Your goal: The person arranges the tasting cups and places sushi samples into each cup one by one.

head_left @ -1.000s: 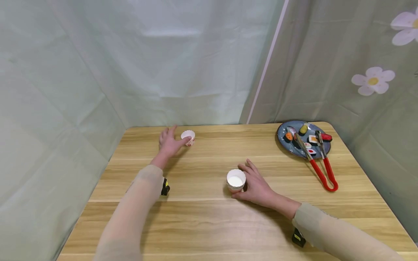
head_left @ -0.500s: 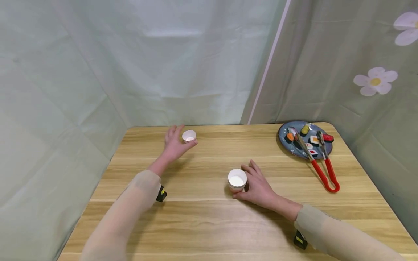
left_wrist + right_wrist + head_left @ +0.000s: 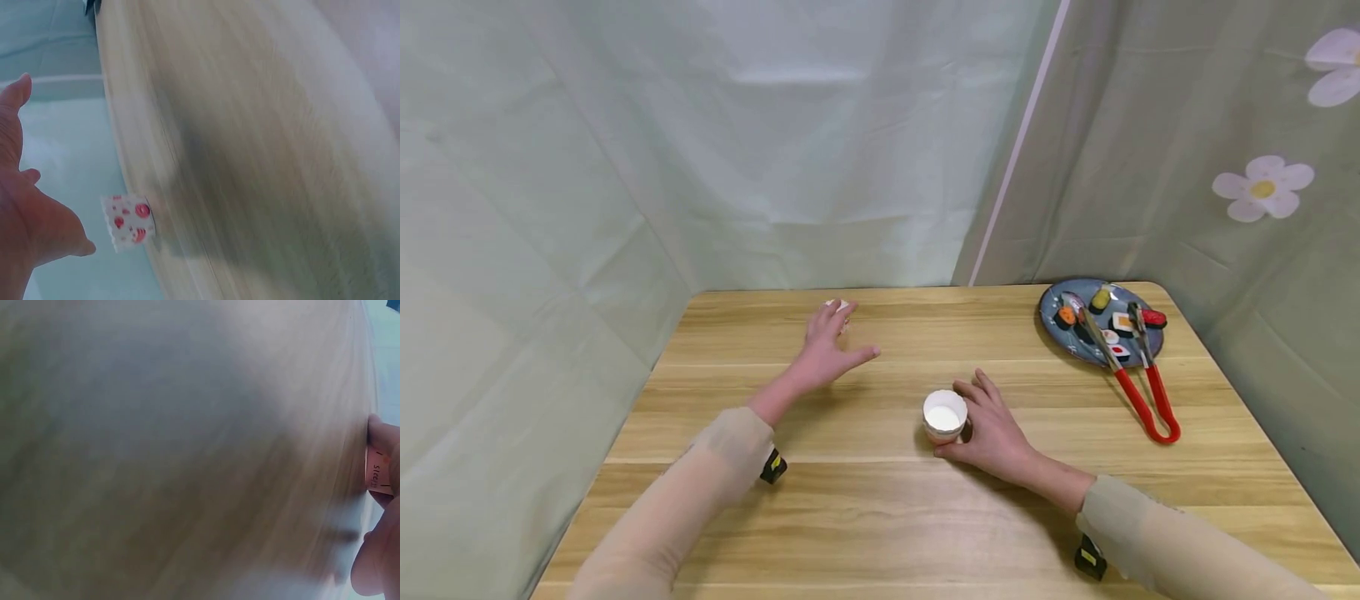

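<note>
Near the back edge of the table [image 3: 850,517], a small paper baking cup [image 3: 130,220] stands upright, white with red prints and a scalloped rim. My left hand [image 3: 823,358] hovers in front of it, fingers spread and apart from it, hiding most of it in the head view. Around the middle, my right hand [image 3: 996,437] holds a second paper baking cup [image 3: 944,417] between thumb and fingers from its right side. This one is white inside; its pinkish wall with lettering shows in the right wrist view, partly covered by the fingers.
A blue oval plate [image 3: 1054,335] with several sushi pieces sits at the back right. Metal tongs with red handles [image 3: 1135,402] lie partly across it. Pale curtains [image 3: 820,167] hang behind the table.
My left hand has let go of the back baking cup and moved right, in front of it. The right hand and its cup have stayed almost still.
</note>
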Available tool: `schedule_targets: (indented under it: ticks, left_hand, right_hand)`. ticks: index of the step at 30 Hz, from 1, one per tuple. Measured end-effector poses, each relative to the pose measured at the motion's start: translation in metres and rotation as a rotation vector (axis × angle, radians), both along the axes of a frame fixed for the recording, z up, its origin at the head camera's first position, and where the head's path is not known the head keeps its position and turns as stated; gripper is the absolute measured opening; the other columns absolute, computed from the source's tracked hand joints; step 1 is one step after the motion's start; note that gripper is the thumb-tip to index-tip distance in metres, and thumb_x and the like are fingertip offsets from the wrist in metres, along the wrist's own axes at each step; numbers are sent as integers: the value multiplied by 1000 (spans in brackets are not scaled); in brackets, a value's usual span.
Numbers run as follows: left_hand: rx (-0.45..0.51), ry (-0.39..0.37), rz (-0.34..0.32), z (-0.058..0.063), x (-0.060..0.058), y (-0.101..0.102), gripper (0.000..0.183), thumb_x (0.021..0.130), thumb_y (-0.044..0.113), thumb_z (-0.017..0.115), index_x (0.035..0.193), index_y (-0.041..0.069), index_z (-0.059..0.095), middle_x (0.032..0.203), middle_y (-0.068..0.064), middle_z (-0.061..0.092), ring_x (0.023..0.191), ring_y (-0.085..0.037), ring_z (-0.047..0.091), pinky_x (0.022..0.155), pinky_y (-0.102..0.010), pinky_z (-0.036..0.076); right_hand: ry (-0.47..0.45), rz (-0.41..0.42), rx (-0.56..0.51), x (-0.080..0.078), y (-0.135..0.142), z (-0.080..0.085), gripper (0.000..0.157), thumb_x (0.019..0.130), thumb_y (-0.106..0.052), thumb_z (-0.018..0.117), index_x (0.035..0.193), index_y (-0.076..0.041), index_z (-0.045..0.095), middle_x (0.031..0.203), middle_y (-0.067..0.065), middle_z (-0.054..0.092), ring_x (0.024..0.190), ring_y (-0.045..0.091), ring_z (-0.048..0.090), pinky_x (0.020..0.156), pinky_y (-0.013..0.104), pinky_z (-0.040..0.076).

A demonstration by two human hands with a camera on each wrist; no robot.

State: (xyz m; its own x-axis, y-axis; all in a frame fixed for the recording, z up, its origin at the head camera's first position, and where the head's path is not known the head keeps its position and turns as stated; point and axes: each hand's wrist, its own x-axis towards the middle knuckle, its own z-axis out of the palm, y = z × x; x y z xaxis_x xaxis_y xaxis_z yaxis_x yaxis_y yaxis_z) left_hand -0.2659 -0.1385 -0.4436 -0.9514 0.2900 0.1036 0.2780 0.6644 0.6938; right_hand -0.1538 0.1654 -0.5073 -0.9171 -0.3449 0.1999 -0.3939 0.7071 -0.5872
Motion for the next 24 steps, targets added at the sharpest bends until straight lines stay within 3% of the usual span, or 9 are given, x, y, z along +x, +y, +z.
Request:
schedule_targets:
  ticks: [7,11,18,24]
  left_hand:
    - [-8,-22,-94,2,18,12,96,84,54,80,161,22,33,169,-10,13,155,-37,1,116,-71,13]
    - [0,-26,-181,3,29,18,95,83,51,81,161,22,34,169,-11,15,155,-38,0,117,-71,10]
    - [-48,-63,-332,4,48,29,96,82,57,81,160,26,35,171,-2,11,156,-31,-1,117,-69,13]
    - [-57,-77,-405,2,60,42,93,81,56,82,158,25,40,170,0,13,156,-29,-1,117,-67,14]
  right_hand:
    - [7,4,-16,1,1,1,77,65,-42,97,129,-9,68,152,19,49,153,41,13,120,62,18]
    - [-1,1,-5,1,1,1,78,65,-44,97,130,-9,68,152,19,49,153,40,13,119,62,19]
    - [-16,-9,24,0,1,3,82,66,-45,96,132,-8,67,152,19,49,154,40,13,119,64,19]
    - [-9,-8,35,0,1,3,82,66,-46,96,132,-7,67,152,18,49,154,39,13,118,65,20]
